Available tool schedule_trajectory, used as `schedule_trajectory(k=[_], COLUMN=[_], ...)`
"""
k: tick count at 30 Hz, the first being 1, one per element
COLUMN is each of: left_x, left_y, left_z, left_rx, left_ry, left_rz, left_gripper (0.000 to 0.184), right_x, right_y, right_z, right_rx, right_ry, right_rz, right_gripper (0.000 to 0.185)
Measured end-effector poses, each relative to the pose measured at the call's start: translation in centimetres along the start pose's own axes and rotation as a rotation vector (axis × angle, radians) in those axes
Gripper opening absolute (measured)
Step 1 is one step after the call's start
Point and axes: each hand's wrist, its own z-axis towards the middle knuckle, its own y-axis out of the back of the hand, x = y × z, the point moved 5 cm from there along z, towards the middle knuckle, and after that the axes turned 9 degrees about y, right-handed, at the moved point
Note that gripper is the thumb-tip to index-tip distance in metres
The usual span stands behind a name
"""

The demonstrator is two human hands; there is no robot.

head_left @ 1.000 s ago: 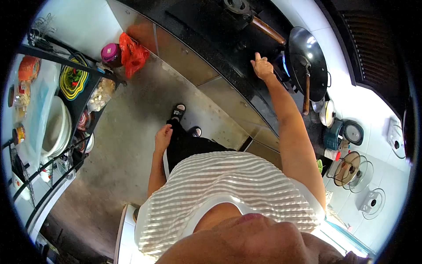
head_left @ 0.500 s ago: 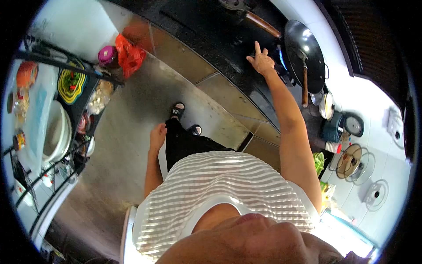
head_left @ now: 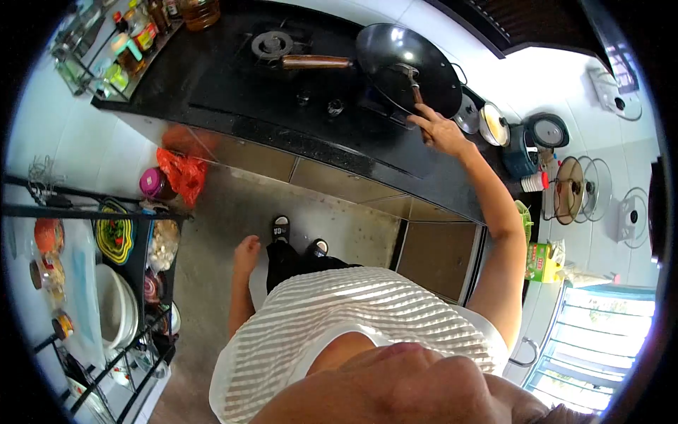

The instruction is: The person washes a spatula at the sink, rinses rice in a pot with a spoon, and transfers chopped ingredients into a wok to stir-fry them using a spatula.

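My right hand [head_left: 439, 132] is closed around the end of the wooden handle of a spatula [head_left: 415, 90]. The spatula's metal head rests inside a black wok [head_left: 381, 60], which sits over the right side of the stove [head_left: 282, 99]. The wok's own wooden handle [head_left: 318, 62] points left, towards the bare left burner [head_left: 272, 45]. Two stove knobs [head_left: 335, 107] lie left of my right hand. My left hand [head_left: 247, 253] hangs low beside my leg, its fingers loosely curled, and nothing shows in it.
Bottles [head_left: 134, 39] stand at the counter's far left. Right of the wok are a lidded pot [head_left: 494, 126], a dark rice cooker [head_left: 521, 150] and pan lids [head_left: 569, 191] on the wall. A rack [head_left: 92, 212] with bowls stands left; a red bag [head_left: 185, 175] is near the cabinets.
My right hand has left the area by the knob, where its fingers were spread, and has taken hold of the spatula handle. The view has turned, showing more counter on the left.
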Motion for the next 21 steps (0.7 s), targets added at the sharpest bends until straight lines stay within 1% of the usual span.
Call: schedule_trajectory(k=[1,2,4,6,8,10,11,12,14,15,16,17,18,19,20,21], left_x=[-0.9,-1.8,-2.0,-2.0,-2.3,-0.2,-0.4,-0.4,-0.6,-1.6,-2.5,-4.1,-6.4,-8.9,-13.4,-17.4], left_y=[-0.2,-0.5,-1.1,-1.1,-0.9,-1.1,-1.0,-0.8,0.2,1.1,2.2,3.6,5.9,8.6,11.8,15.2], left_z=[-0.1,-0.3,-0.3,-0.4,-0.5,0.7,1.1,1.2,1.2,1.0,1.1,2.0,3.5,4.8,5.6,7.4], left_rx=[0.006,0.013,0.037,0.055,0.062,0.07,0.07,0.065,0.013,0.003,-0.019,-0.049,-0.165,-0.282,-0.433,-0.545], left_ry=[-0.02,-0.038,-0.018,0.01,-0.015,-0.069,-0.116,-0.122,-0.098,-0.1,-0.069,-0.057,-0.198,-0.332,-0.52,-0.554], left_rz=[0.036,0.071,0.089,0.109,0.206,0.189,0.164,0.16,0.189,0.184,0.101,0.015,-0.001,-0.017,0.144,0.14], left_gripper=[0.024,0.025,0.025,0.025,0.025,0.025,0.025,0.025,0.023,0.023,0.024,0.025,0.028,0.031,0.039,0.041], right_x=[-0.3,-1.4,-3.1,-6.2,-12.7,-15.4,-15.8,-16.2,-16.5,-16.1,-15.3,-17.9,-14.6,-14.0,-13.3,-12.5], right_y=[-0.4,-0.3,1.1,5.6,6.5,8.2,9.0,9.5,8.7,8.0,7.1,3.6,4.2,3.0,2.4,2.2], right_z=[0.4,0.9,1.7,0.7,-0.5,-2.1,-2.6,-2.9,-2.7,-2.0,-1.6,-0.4,-0.2,0.2,0.4,0.2], right_rx=[-0.096,-0.099,-0.391,-0.623,-0.654,-0.743,-0.816,-0.783,-0.608,-0.665,-0.733,-0.692,-0.826,-0.848,-0.877,-0.881], right_ry=[0.062,0.047,0.132,-0.342,-0.665,-0.814,-0.761,-0.857,-0.908,-0.811,-0.733,-0.593,-0.864,-0.86,-0.832,-0.829], right_rz=[-0.014,-0.013,0.07,0.291,0.791,0.939,1.016,0.992,1.02,1.057,0.994,0.912,1.091,1.166,1.178,1.198], right_gripper=[0.042,0.042,0.028,0.024,0.036,0.047,0.054,0.053,0.049,0.043,0.038,0.036,0.035,0.034,0.033,0.032])
